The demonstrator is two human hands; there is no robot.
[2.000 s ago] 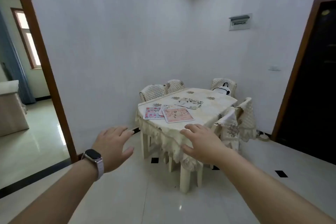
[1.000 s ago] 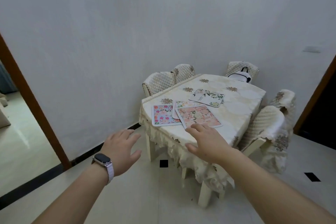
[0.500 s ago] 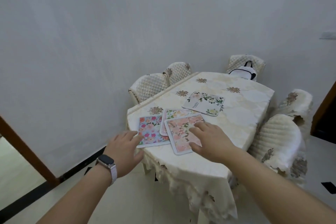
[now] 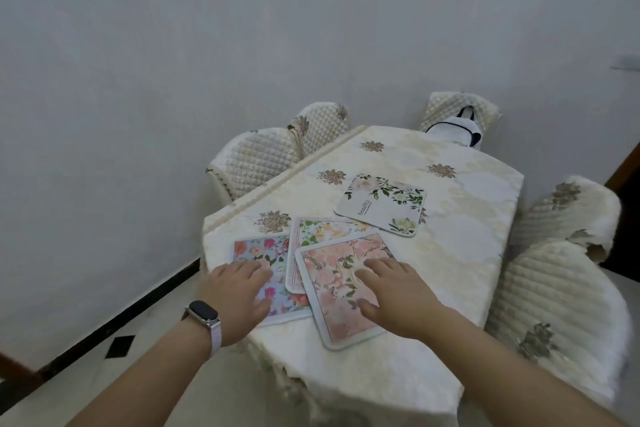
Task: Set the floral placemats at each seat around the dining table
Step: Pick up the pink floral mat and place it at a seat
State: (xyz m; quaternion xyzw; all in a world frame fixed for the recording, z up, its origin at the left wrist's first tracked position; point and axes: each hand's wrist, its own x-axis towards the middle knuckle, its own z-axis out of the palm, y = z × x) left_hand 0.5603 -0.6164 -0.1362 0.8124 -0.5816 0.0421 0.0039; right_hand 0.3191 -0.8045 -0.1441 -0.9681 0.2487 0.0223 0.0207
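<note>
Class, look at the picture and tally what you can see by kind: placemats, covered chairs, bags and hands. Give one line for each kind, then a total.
Placemats: 4 – pink, blue, green-bordered, white "Beautiful"
Covered chairs: 5 –
Bags: 1 –
Hands: 2 – left hand, right hand
Total: 12

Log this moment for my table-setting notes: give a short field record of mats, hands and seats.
mats: four on the table
pink mat: topmost, overlaps the green mat
blue mat: leftmost, under the green mat's edge
white mat: apart, farther in
left hand: flat on blue mat, fingers open
right hand: flat on pink mat, fingers open
chairs: quilted covers, pushed in
status: mats bunched, none at a seat yet
</note>
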